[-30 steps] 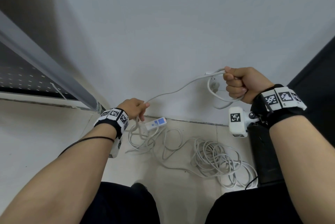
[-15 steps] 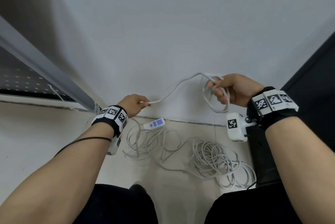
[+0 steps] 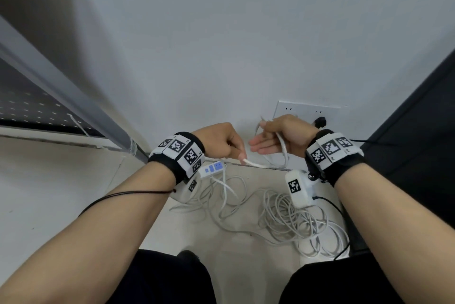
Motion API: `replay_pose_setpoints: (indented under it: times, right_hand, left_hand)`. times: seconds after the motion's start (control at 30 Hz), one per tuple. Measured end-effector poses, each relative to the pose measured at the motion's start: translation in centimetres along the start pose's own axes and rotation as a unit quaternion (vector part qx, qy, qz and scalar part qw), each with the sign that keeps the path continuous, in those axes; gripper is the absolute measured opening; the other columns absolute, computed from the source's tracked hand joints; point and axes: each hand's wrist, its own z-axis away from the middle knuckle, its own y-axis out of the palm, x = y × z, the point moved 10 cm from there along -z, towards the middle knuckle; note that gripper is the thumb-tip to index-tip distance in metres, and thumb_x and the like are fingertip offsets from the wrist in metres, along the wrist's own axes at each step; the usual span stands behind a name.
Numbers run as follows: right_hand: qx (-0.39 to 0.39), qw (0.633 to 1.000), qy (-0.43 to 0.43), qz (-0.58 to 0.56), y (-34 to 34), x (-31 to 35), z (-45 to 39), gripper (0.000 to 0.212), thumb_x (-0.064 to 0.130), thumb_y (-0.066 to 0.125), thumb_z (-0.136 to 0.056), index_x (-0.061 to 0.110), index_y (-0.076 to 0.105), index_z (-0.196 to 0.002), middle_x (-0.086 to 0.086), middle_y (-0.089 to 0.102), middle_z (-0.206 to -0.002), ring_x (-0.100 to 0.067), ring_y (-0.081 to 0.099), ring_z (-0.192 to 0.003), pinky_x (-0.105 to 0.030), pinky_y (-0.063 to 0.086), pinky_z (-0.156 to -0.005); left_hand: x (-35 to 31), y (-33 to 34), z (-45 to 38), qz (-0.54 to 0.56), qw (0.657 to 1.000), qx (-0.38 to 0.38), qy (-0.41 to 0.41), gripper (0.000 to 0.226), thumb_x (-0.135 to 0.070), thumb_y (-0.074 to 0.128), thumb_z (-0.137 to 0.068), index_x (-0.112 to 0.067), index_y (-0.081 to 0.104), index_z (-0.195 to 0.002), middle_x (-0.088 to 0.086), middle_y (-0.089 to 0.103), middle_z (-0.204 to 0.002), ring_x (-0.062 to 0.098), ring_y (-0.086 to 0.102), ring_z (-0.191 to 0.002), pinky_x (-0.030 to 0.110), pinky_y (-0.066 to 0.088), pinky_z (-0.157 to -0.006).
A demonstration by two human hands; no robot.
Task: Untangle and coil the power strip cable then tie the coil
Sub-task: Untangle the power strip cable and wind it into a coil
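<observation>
Left hand [image 3: 221, 142] curled around the white cable [image 3: 256, 164], pinching it near the fingertips. Right hand [image 3: 283, 137] just beside it, palm up, fingers nearly straight, with a small loop of the same cable hanging across the palm under the thumb. Hands near each other but not touching. Most of the cable lying tangled on the floor [image 3: 49, 180] below, between the forearms. Power strip [image 3: 212, 168] with blue buttons on the floor, partly hidden behind the left wristband [image 3: 179, 153]. Wall socket plate [image 3: 307, 111] behind the right hand, with a black plug [image 3: 320, 122] in it.
</observation>
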Motion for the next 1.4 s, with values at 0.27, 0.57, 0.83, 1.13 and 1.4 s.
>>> replay_pose_setpoints:
  times: [0.27,0.57,0.83,1.13,1.4]
  right_hand:
    - [0.073,0.996,0.021,0.047,3.6,-2.0,-0.5,0.028,0.016,0.046,-0.103,-0.006,0.060,-0.113,-0.023,0.074,-0.095,-0.031,0.073,-0.074,-0.033,0.061,-0.067]
    - [0.095,0.992,0.016,0.086,3.7,-1.6,-0.6,0.032,0.030,0.049,-0.099,0.012,0.051,-0.073,0.008,0.019,-0.045,-0.009,0.014,-0.038,-0.023,0.015,-0.043]
    - [0.083,0.994,-0.066,-0.017,1.8,1.1,0.4,0.029,0.016,0.045,-0.101,0.000,0.061,-0.082,-0.001,0.054,-0.047,-0.009,0.041,-0.032,-0.017,0.034,-0.037]
    - [0.052,0.989,-0.102,-0.093,-1.7,3.4,1.4,0.033,0.019,0.032,-0.104,0.011,0.049,-0.076,0.014,0.025,-0.036,-0.007,0.009,-0.036,-0.022,0.007,-0.042]
    - [0.039,0.988,-0.105,-0.103,-2.5,3.7,1.8,0.034,0.019,0.030,-0.104,0.012,0.048,-0.076,0.014,0.025,-0.037,-0.011,0.005,-0.042,-0.022,0.007,-0.042]
  left_hand:
    - [0.1,-2.3,0.2,0.102,0.988,-0.119,0.014,0.023,-0.028,0.076,-0.084,-0.005,0.074,-0.081,0.015,0.068,-0.076,0.023,0.060,-0.070,0.036,0.051,-0.074]
    - [2.5,-3.5,0.6,0.171,0.972,-0.161,0.015,0.019,-0.029,0.081,-0.078,-0.018,0.066,-0.076,0.007,0.055,-0.061,0.014,0.052,-0.059,0.021,0.044,-0.060]
    - [5.4,-2.0,0.6,0.180,0.975,-0.131,-0.014,0.022,-0.024,0.069,-0.091,-0.013,0.067,-0.072,0.008,0.073,-0.075,0.026,0.068,-0.082,0.034,0.051,-0.085]
    - [15.2,-1.7,3.1,0.057,0.965,-0.156,-0.202,0.043,-0.036,0.062,-0.093,0.003,0.067,-0.074,-0.003,0.070,-0.066,0.025,0.060,-0.072,0.032,0.044,-0.074]
    - [18.9,0.4,4.5,-0.029,0.946,-0.079,-0.315,0.022,-0.025,0.055,-0.095,-0.017,0.065,-0.077,-0.001,0.071,-0.063,0.014,0.064,-0.073,0.022,0.042,-0.060]
